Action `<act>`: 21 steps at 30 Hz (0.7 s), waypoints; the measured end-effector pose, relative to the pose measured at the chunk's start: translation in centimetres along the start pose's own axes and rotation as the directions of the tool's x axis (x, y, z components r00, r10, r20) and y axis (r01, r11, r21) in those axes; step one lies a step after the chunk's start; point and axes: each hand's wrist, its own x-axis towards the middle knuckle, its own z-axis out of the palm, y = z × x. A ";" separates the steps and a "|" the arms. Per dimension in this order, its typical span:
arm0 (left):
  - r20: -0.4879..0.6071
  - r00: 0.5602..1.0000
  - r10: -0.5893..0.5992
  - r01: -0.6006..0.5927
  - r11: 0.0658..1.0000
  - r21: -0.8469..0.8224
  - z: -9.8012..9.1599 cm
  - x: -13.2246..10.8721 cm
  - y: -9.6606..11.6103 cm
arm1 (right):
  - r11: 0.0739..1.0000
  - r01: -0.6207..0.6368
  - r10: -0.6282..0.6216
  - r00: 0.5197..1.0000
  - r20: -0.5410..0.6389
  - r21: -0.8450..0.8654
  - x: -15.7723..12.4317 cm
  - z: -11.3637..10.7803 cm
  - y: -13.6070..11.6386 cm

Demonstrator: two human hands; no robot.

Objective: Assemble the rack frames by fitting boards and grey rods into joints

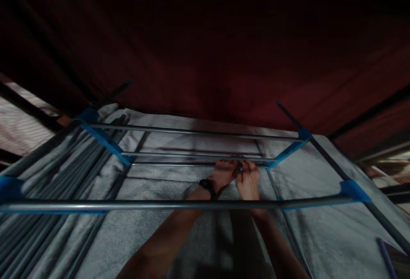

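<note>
The grey tube frame (134,205) stood in the middle of my view, on a pale, fleecy cloth (166,193). One long tube crossed nearest the camera and another ran across the far side, with blue joints (355,190) at the corners. Below that far tube I could make out two low tubes (173,165), close together and roughly parallel, meeting blue strips (286,153) at either end.

Both hands were there, near the right end of the low tubes. The left hand (224,173) and the right hand (246,181) sat side by side, almost touching, their fingers bent at the tubes. Something small and dark showed between them, too blurred for me to name, and I couldn't tell whether either hand was gripping tightly. The forearms passed beneath the near tube, and I saw a black band (208,186) on the left wrist.

Further out, a bundle of loose tubes (48,227) lay along the left side of the cloth. A purple-edged item (386,253) was cut off at the lower right. Behind everything, dark red fabric (205,82) filled the background.
</note>
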 end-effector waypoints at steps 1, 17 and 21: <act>-0.016 1.000 0.003 -0.003 1.000 -0.010 0.0 -0.1 -0.1 | 1.000 0.020 -0.020 1.000 0.016 0.012 0.3 0.2 -0.3; -0.586 0.521 -0.621 0.753 0.657 -0.027 -5.7 -18.8 -13.0 | 0.909 0.410 -0.408 0.837 0.364 0.076 1.5 3.0 -11.9; -0.479 0.369 -0.797 0.921 0.381 0.075 -8.5 -20.0 -17.7 | 0.882 0.453 -0.460 0.774 0.436 0.126 2.9 4.7 -16.0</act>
